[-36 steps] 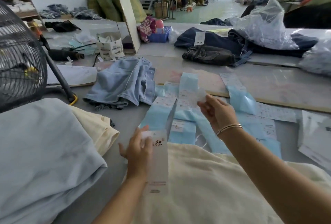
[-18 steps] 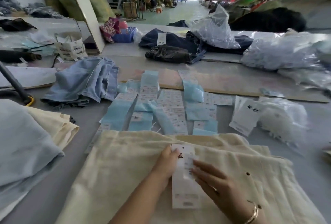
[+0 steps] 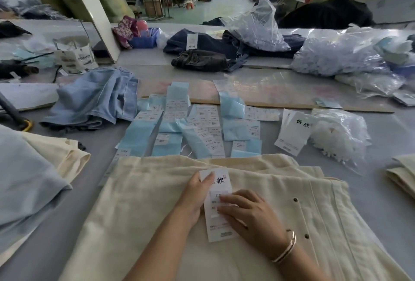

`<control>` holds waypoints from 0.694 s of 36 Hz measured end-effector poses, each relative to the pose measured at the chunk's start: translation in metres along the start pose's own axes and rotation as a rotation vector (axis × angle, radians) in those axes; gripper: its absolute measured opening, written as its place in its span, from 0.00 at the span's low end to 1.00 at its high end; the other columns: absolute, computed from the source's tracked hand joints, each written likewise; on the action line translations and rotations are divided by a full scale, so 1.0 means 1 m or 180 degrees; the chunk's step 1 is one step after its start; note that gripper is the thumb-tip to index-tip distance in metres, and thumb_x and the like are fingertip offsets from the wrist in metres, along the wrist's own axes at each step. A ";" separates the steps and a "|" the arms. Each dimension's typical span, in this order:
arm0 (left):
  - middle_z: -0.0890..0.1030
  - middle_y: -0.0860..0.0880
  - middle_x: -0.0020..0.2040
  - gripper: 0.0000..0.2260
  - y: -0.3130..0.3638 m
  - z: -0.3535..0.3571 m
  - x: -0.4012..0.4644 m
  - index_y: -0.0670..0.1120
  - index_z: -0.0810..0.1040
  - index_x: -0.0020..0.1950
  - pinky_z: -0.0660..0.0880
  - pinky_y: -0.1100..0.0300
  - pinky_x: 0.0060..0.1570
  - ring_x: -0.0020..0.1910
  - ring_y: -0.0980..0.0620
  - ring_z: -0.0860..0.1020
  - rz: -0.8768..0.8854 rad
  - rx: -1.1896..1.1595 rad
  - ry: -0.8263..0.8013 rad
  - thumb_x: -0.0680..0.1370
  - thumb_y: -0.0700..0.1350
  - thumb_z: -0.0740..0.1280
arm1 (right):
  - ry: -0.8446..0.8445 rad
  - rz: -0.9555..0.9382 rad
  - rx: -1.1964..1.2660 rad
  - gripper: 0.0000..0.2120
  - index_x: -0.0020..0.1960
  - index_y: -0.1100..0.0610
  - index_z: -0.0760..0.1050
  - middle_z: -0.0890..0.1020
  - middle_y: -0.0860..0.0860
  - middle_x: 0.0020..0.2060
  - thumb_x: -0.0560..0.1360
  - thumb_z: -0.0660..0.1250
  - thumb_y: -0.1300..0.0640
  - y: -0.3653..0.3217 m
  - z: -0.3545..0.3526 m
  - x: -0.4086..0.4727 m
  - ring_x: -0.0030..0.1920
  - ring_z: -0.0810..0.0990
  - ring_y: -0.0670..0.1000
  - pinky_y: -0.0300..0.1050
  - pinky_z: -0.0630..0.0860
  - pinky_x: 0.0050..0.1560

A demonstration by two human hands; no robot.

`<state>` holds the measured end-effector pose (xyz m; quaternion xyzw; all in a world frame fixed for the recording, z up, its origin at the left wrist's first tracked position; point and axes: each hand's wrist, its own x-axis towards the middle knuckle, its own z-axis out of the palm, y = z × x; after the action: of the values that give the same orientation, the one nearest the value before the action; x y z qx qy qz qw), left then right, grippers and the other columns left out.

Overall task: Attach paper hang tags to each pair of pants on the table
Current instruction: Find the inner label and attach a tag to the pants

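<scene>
A grey table (image 3: pixel 381 190) is covered with garments. Cream pants (image 3: pixel 139 202) are spread flat at its near edge, with blue pants (image 3: pixel 94 98) bunched further back to the left. Between them, blue and white sticker sheets (image 3: pixel 193 128) are laid out in rows, and a tag stack (image 3: pixel 292 132) is seen to their right beside a plastic bag (image 3: pixel 339 134). A white tag (image 3: pixel 219 204) lies on the cream pants. Its left edge is held by the left hand (image 3: pixel 197 193), thumb on top. A small label is pressed onto the tag by the straight fingers of the right hand (image 3: pixel 251 215).
</scene>
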<state>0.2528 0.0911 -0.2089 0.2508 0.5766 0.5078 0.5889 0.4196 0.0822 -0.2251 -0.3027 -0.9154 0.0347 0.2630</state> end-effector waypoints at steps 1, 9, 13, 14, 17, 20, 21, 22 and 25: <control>0.82 0.39 0.51 0.07 0.001 -0.002 -0.001 0.41 0.74 0.56 0.78 0.52 0.41 0.45 0.42 0.81 -0.0010 -0.0005 -0.0111 0.79 0.39 0.66 | 0.0005 0.0021 -0.0029 0.12 0.49 0.45 0.83 0.82 0.42 0.55 0.76 0.61 0.48 0.000 0.000 0.000 0.49 0.81 0.49 0.43 0.78 0.48; 0.81 0.39 0.48 0.19 -0.002 -0.001 -0.002 0.42 0.71 0.60 0.79 0.56 0.35 0.40 0.46 0.80 0.0039 0.0217 -0.0140 0.74 0.26 0.66 | -0.0099 -0.0168 -0.0342 0.11 0.48 0.41 0.83 0.81 0.38 0.56 0.73 0.62 0.46 -0.001 -0.005 -0.002 0.57 0.80 0.50 0.44 0.71 0.55; 0.82 0.41 0.44 0.15 0.001 -0.001 -0.002 0.42 0.74 0.55 0.79 0.55 0.33 0.38 0.45 0.81 -0.0077 -0.0041 -0.0151 0.74 0.26 0.65 | -0.0702 -0.0357 -0.0512 0.15 0.52 0.40 0.82 0.77 0.34 0.60 0.72 0.60 0.40 -0.005 -0.013 -0.006 0.68 0.72 0.48 0.49 0.65 0.64; 0.82 0.41 0.43 0.14 0.002 -0.002 -0.001 0.43 0.74 0.53 0.79 0.54 0.33 0.37 0.45 0.81 -0.0129 -0.0134 -0.0170 0.74 0.27 0.66 | -0.0838 -0.0435 -0.0643 0.16 0.53 0.40 0.81 0.77 0.33 0.59 0.71 0.59 0.39 -0.005 -0.014 -0.009 0.69 0.70 0.47 0.50 0.62 0.65; 0.82 0.40 0.46 0.13 0.001 0.000 0.004 0.43 0.74 0.56 0.79 0.52 0.35 0.39 0.44 0.81 -0.0149 -0.0021 -0.0085 0.74 0.31 0.68 | -0.0706 -0.0531 -0.0329 0.10 0.49 0.41 0.82 0.81 0.32 0.49 0.73 0.63 0.44 -0.002 -0.024 -0.022 0.68 0.71 0.43 0.51 0.60 0.68; 0.82 0.45 0.48 0.18 -0.006 0.007 0.010 0.44 0.71 0.60 0.76 0.63 0.34 0.40 0.52 0.80 0.0413 0.0928 0.0220 0.73 0.36 0.72 | -0.0133 -0.0244 0.0073 0.12 0.44 0.47 0.84 0.82 0.39 0.34 0.77 0.62 0.47 0.013 -0.041 -0.032 0.58 0.77 0.40 0.46 0.63 0.66; 0.82 0.49 0.48 0.21 -0.008 0.011 0.011 0.47 0.69 0.62 0.74 0.69 0.32 0.40 0.56 0.80 0.0673 0.1336 0.0261 0.73 0.39 0.73 | 0.0086 -0.0039 0.0136 0.13 0.44 0.47 0.84 0.82 0.40 0.34 0.78 0.61 0.48 0.022 -0.049 -0.033 0.54 0.78 0.40 0.45 0.65 0.64; 0.81 0.52 0.49 0.25 -0.010 0.016 0.011 0.50 0.67 0.66 0.73 0.71 0.33 0.41 0.58 0.79 0.0897 0.1690 0.0240 0.73 0.42 0.73 | 0.0285 0.0188 0.0157 0.12 0.44 0.48 0.84 0.83 0.41 0.35 0.77 0.62 0.49 0.033 -0.058 -0.032 0.51 0.79 0.40 0.44 0.67 0.61; 0.78 0.51 0.60 0.38 -0.016 0.034 0.010 0.58 0.54 0.76 0.74 0.62 0.48 0.52 0.52 0.79 0.1444 0.2331 0.0091 0.73 0.49 0.73 | 0.0764 0.1016 0.0091 0.04 0.43 0.54 0.84 0.84 0.48 0.36 0.73 0.70 0.59 0.078 -0.085 -0.029 0.42 0.79 0.48 0.49 0.75 0.45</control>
<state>0.2879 0.1038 -0.2201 0.5565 0.6572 0.3897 0.3264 0.5236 0.1208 -0.1832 -0.4421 -0.8173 0.0526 0.3657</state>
